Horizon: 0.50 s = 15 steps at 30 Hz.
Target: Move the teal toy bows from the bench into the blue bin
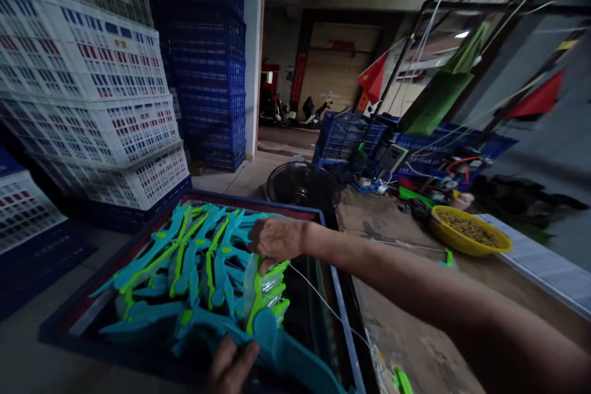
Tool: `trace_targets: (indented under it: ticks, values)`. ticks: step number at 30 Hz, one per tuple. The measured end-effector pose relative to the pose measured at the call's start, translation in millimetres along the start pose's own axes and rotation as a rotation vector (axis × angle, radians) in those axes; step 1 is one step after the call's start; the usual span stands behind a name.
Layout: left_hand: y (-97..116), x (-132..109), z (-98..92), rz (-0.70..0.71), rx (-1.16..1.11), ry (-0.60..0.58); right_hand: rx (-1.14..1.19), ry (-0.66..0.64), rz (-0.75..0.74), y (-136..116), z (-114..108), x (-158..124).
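Dim warehouse, stacked crates (92, 92), workbench (406, 320)

Right hand (276, 240) grips teal-green toy (264, 295) over blue crate (344, 314); left hand (233, 366) steadies pile

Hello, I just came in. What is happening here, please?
A person is working over a dark blue crate filled with teal and green plastic toy pieces. The right hand reaches across and grips a green and clear piece at the near end of the pile. The left hand rests on a teal piece at the crate's near edge. Beside the crate, a workbench holds a yellow bowl. White and blue crates are stacked behind.
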State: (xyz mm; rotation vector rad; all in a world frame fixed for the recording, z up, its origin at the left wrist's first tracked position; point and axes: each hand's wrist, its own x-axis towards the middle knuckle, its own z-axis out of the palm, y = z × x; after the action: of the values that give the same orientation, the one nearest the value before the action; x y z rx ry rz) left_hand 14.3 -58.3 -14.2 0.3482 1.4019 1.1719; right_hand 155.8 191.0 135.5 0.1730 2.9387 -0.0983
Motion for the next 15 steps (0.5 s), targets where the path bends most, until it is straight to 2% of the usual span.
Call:
trace_targets:
  ticks: [3, 8, 10, 13, 15]
  values:
    - [20, -7, -13.4, -0.011, -0.12, 0.124, 0.111, 0.029, 0.087, -2, 27, 5]
    - [52, -11, -26.2, 0.031, -0.216, 0.164, 0.387, 0.06, 0.369, -42, 76, -10]
    - [55, -12, -29.0, 0.058, -0.212, 0.2, 0.576, 0.022, 0.402, -61, 89, -20]
    - [57, -12, -33.4, 0.088, -0.161, 0.212, 0.917, -0.025, 0.366, -78, 102, -44]
    - [58, -10, -37.4, 0.073, -0.131, 0.214, 1.108, 0.021, 0.41, -80, 111, -67]
